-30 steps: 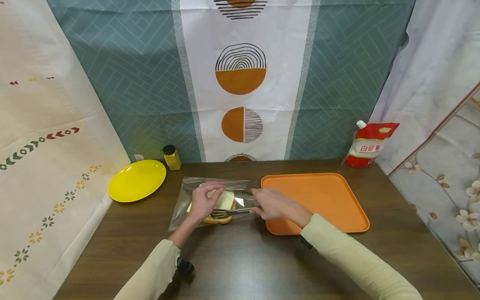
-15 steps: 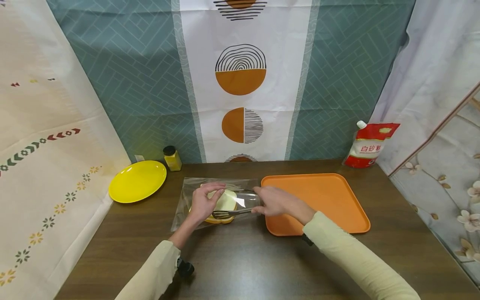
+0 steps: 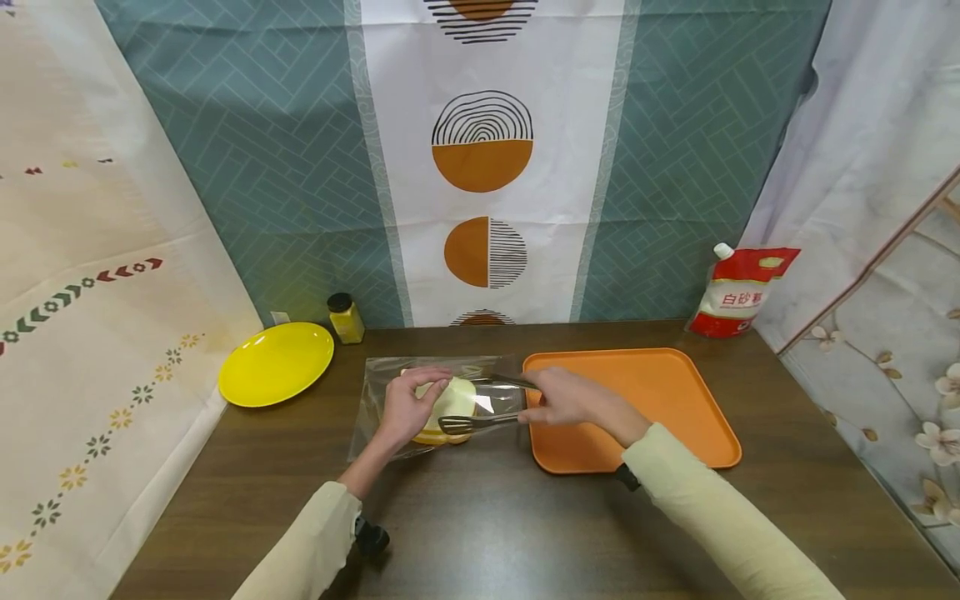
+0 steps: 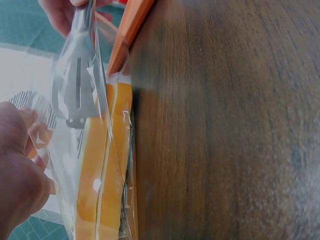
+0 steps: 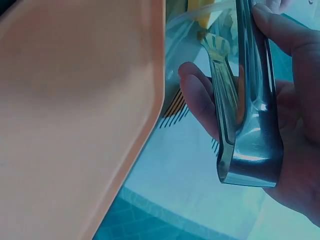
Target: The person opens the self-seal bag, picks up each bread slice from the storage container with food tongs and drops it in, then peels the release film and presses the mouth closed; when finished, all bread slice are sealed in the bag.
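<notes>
Left hand (image 3: 408, 408), arched over the clear bag (image 3: 366, 421), pinches its film. Right hand (image 3: 573, 397) grasps tongs (image 3: 491, 422): thumb near, fingers far. Red pouch (image 3: 738, 292), far right, reads "白砂".

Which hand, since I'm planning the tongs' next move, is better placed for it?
Probably the right: the right hand holds the metal tongs, by the orange tray, while the left hand holds the clear bag around the bread.
</notes>
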Demonstrator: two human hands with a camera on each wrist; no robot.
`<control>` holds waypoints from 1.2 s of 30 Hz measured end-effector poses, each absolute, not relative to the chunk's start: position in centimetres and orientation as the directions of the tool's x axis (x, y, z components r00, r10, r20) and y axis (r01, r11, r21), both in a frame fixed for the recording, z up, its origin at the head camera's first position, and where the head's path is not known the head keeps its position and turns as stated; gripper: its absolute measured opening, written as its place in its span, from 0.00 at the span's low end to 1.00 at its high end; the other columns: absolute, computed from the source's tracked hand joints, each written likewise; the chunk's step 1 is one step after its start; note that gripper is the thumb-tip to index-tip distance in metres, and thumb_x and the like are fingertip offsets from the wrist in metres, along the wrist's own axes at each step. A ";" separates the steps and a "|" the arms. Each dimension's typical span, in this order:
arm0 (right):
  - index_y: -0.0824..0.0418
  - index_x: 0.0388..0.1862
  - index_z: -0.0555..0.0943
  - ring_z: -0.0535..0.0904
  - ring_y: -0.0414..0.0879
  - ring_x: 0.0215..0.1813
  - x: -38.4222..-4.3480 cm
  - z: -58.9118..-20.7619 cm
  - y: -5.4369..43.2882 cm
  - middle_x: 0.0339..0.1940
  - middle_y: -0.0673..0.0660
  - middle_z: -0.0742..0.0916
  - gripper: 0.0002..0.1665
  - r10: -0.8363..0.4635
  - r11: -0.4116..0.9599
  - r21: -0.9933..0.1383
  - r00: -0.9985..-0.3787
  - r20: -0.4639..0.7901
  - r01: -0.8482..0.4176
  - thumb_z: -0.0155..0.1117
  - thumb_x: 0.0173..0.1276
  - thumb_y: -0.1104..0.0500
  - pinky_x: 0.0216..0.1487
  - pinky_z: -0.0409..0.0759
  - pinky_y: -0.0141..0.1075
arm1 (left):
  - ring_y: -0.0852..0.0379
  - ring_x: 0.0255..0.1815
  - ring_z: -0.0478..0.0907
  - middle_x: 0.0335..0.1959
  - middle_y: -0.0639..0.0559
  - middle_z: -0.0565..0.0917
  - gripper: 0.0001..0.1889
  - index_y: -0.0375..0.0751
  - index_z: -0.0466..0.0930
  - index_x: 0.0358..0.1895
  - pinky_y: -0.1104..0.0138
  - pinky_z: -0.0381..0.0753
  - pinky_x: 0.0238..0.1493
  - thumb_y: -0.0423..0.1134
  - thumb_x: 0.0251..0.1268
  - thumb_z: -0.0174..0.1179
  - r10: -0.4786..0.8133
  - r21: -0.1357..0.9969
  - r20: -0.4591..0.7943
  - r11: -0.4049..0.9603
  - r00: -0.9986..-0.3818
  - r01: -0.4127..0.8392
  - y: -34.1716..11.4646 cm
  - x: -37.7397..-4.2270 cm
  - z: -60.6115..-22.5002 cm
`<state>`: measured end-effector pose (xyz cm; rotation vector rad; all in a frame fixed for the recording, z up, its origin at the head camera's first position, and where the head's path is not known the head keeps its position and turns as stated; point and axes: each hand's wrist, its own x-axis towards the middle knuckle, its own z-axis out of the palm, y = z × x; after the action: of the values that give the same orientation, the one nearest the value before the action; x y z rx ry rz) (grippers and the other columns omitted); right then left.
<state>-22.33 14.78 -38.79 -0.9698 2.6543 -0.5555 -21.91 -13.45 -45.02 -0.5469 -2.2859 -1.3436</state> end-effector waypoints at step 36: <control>0.78 0.58 0.76 0.85 0.61 0.41 -13.1 -39.4 31.8 0.48 0.74 0.85 0.37 -0.197 0.854 -0.439 -0.954 0.226 -0.280 0.73 0.65 0.49 0.40 0.82 0.55 | 0.46 0.49 0.83 0.41 0.48 0.89 0.05 0.37 0.90 0.38 0.51 0.75 0.58 0.27 0.62 0.68 0.104 0.713 0.550 0.458 -0.828 0.531 -13.8 -22.0 -45.3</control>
<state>-13.11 31.84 -39.44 -0.4138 3.1906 -0.7998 -22.02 -13.79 -45.32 -0.5318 -2.2801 -1.3373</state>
